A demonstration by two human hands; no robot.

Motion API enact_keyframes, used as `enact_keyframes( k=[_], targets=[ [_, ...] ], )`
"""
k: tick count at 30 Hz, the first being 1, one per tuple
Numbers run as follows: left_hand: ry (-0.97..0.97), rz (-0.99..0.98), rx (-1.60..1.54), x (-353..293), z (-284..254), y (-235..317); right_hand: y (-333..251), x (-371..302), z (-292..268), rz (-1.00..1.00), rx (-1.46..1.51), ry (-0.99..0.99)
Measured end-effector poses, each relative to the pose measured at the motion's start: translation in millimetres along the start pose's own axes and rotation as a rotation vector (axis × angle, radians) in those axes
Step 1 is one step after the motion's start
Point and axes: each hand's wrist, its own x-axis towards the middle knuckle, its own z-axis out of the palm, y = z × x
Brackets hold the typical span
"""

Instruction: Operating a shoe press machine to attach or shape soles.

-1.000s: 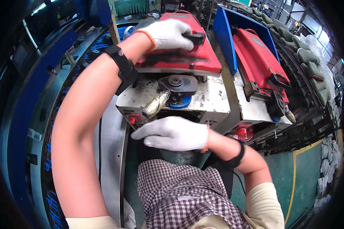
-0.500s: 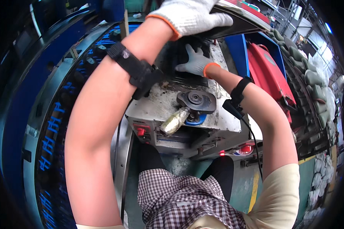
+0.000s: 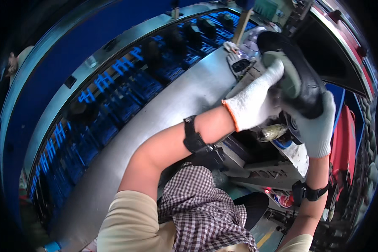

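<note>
Both my hands, in white knit gloves with orange cuffs, grip a black shoe (image 3: 307,75) with a grey-green underside, raised over the machine and tilted. My left hand (image 3: 256,98) has its thumb against the grey-green part; its fingers are partly hidden behind the shoe. My right hand (image 3: 319,130) wraps the shoe's lower end from the right. Just below the hands, a lever handle (image 3: 273,133) wrapped in shiny tape sticks out of the machine (image 3: 298,161), whose top is mostly covered by my gloves and the shoe.
To the left runs a long metal ledge (image 3: 155,113) beside a conveyor with blue slats (image 3: 107,82) carrying dark objects. A raised dark panel (image 3: 334,48) with a red edge stands at upper right. Beyond my right arm is a red case (image 3: 344,143). A wooden post (image 3: 242,27) rises near the ledge.
My view has swung left. My left hand came down from the raised panel and my right hand lifted off the machine top; both now hold the black shoe.
</note>
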Motion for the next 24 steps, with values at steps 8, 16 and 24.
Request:
enact_keyframes(
  k=[8, 16, 24],
  targets=[
    [0.565, 0.346, 0.083, -99.9, -55.1, 77.3, -36.6, -11.1, 17.3, 0.121, 0.604, -0.343],
    [1.267, 0.588, 0.795, -111.1, -253.5, 229.5, 35.8, -49.7, -24.2, 0.219, 0.245, -0.007],
    [1.619, 0.515, 1.161, -144.8, -332.7, 279.7, 29.5, -50.9, -0.5, 0.282, 0.315, 0.027]
  ],
)
